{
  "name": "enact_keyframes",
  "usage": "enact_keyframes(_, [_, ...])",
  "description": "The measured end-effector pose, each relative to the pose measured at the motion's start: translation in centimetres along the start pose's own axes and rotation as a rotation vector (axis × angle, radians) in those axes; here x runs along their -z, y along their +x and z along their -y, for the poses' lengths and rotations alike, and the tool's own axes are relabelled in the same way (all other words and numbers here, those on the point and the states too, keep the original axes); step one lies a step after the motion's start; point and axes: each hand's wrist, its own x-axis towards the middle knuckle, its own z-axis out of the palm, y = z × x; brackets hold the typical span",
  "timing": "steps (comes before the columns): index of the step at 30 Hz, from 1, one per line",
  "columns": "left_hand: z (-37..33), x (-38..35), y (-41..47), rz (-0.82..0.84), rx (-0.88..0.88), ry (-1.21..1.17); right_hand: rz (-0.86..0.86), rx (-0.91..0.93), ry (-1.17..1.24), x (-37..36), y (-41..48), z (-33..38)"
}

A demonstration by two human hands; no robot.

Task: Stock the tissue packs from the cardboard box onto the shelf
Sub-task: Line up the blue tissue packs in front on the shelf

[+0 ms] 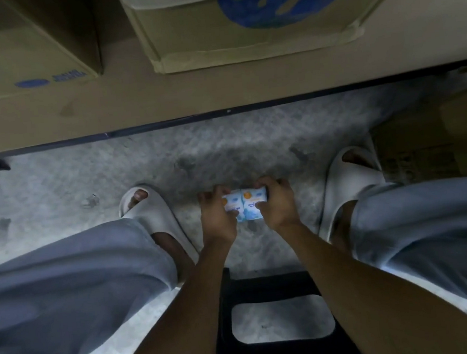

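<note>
Head view, looking down. I see two cartons on the shelf [162, 98]: a left box [24, 62] and a centre box [243, 24], both with blue prints; I cannot tell what either holds. A third brown box [434, 140] stands on the floor [56, 188] at far right, beside my right slipper [350, 182], contents hidden. My left hand [215, 212] and right hand [277, 204] are each closed on one of two tissue packs [245, 204], pressed side by side, low between my feet above the floor. The packs are white and light blue with an orange dot and blue lettering. Their long axes run toward and away from me, printed faces up. A black stool [276, 281] sits beneath my forearms
</note>
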Motion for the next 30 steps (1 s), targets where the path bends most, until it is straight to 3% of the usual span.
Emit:
enact_keyframes(8, [-2.7,3.6,-1.0,-0.050,-0.108,-0.280,-0.020,0.097,0.228,2.9,-1.1,2.4])
enact_keyframes(13, [-5.9,7.4,-2.6,-0.146,-0.191,-0.286,-0.051,0.210,0.322,5.3,-2.5,5.0])
enact_keyframes(17, [-7.1,10.1,-4.0,-0.197,-0.223,-0.290,-0.084,0.268,0.345,7.9,-4.2,8.0])
enact_keyframes(30, [-16.6,21.7,-10.1,-0.333,-0.530,-0.685,-0.244,0.626,0.462,19.2,-12.9,19.5])
